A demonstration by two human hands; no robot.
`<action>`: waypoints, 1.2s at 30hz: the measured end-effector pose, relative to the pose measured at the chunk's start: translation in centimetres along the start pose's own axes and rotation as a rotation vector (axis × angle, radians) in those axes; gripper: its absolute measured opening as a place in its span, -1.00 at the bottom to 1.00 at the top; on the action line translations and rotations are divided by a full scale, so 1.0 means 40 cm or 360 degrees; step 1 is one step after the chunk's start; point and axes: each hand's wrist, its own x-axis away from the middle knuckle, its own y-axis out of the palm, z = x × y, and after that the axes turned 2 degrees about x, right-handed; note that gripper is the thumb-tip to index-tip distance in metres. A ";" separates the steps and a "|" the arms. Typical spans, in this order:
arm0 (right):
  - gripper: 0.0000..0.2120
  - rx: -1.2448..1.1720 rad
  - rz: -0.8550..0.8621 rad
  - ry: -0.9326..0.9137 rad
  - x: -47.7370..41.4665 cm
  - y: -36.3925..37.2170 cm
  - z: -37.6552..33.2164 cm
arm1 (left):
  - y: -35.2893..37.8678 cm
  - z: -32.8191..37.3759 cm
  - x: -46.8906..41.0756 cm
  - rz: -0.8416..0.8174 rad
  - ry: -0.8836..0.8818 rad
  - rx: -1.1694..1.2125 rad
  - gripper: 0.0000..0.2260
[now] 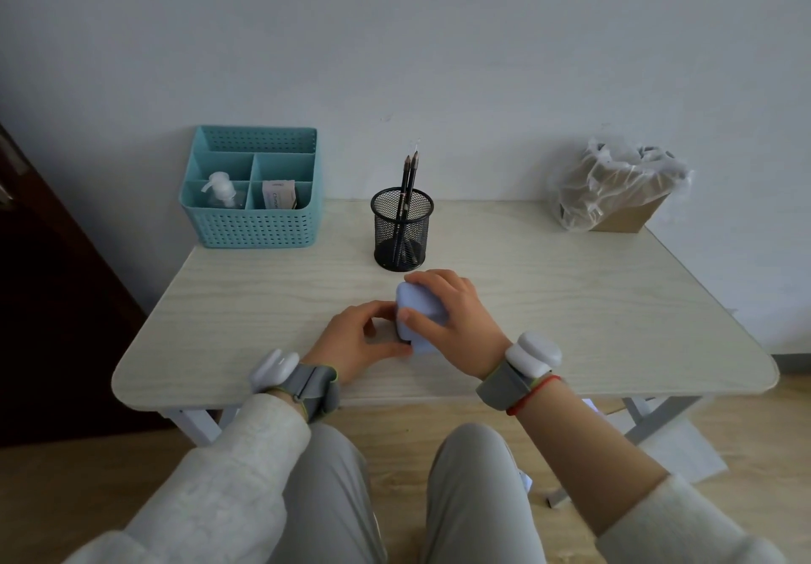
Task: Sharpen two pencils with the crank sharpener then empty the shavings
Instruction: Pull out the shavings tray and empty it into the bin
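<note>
right hand (447, 313): clamped over top of crank sharpener (419, 315)
left hand (364, 340): fingers pinching its left face, likely the drawer
sharpener: near front edge of tabletop (592, 313), centre; looks light, rigid, smooth plastic, hold body firmly
pencils (408, 195): upright in mesh cup (401, 230), just behind
room: bare both sides

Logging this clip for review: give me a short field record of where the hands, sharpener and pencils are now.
right hand: gripping the sharpener from above
left hand: at the sharpener's left side; what its fingers hold is hidden
sharpener: pale blue, on the table, near front centre
pencils: two, upright in the mesh cup, tips up
bin: bag-lined box, far right corner
organiser: teal, far left
</note>
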 end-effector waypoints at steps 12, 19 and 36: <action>-0.60 0.0074 0.0055 0.0010 0.006 -0.002 -0.013 | -0.039 -0.030 0.032 0.0079 0.0005 0.0003 -0.54; -0.61 0.0130 0.0032 0.0037 0.006 -0.005 -0.022 | -0.081 -0.068 0.069 0.0114 -0.0047 0.0029 -0.53; -0.70 0.0118 0.0134 0.0058 0.023 -0.105 -0.080 | -0.149 0.089 0.100 0.0199 0.0183 0.0028 -0.60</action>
